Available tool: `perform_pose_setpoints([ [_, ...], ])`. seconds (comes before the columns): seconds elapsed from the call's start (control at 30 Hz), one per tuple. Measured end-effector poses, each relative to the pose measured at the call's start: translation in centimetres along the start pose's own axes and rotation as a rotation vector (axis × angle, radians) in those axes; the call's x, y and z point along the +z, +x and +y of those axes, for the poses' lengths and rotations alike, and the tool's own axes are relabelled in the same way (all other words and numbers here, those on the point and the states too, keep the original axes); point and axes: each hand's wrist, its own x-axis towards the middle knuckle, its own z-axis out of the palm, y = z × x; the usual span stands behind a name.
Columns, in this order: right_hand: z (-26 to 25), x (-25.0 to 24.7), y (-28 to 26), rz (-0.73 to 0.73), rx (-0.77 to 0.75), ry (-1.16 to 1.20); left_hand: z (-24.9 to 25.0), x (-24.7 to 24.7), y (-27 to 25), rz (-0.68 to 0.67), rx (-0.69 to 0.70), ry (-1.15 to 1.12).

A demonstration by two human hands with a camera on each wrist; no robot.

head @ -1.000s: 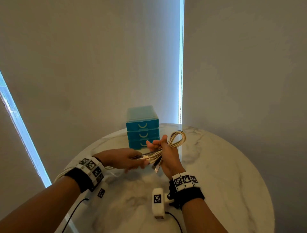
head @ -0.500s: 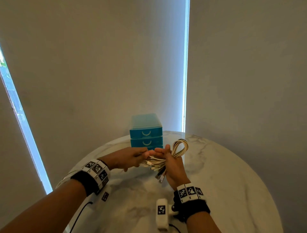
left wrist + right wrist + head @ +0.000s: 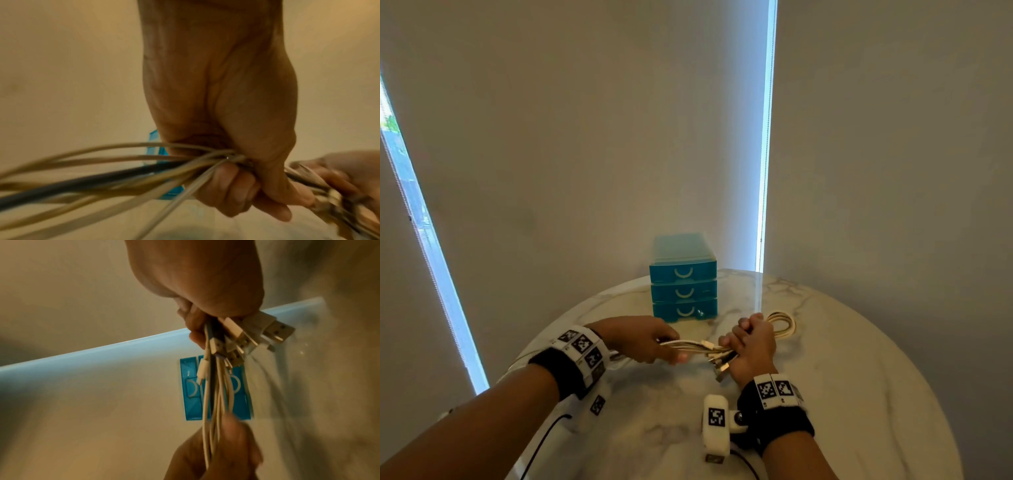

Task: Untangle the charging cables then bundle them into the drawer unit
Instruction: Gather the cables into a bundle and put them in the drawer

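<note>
Nearest the viewer, the right hand (image 3: 751,346) forms a closed grip round the gathered charging cables (image 3: 700,347), their plugs (image 3: 265,331) fanned out below the fist and a folded loop protruding on its far side. Just left of that fist, the left hand (image 3: 643,342) holds the same strands in a curled grip, the loose lengths trailing away behind it. Beyond both hands, the drawer unit (image 3: 683,279) stands on the worktop (image 3: 842,377), all three drawers shut. Judged step: bundling, untangling apparently complete. Next move requires folding in the trailing lengths, then freeing one hand to open a drawer.
</note>
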Motion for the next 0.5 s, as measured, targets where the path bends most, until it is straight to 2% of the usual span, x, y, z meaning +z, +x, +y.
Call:
perform_pose_setpoints([
  [0.13, -1.3, 0.4, -0.7, -0.008, -0.087, -0.245, -2.5, -1.4, -1.7, 0.021, 0.04, -0.302],
  [0.2, -0.9, 0.9, -0.8, -0.021, -0.144, -0.448, -2.3, -2.6, -2.3, 0.007, 0.051, -0.337],
  [0.27, -0.2, 1.5, -0.6, -0.019, -0.189, -0.637, -1.1, -3.9, -2.5, 0.067, 0.031, -0.339],
  [0.4, 0.5, 2.1, 0.3, 0.015, -0.311, -0.831, 0.7, -4.5, -0.9, 0.364, 0.025, -0.053],
  [0.5, -0.4, 1.7, 0.7, 0.147, -0.482, -0.896, 1.6, -2.7, 0.1, 0.405, 0.009, 0.028],
])
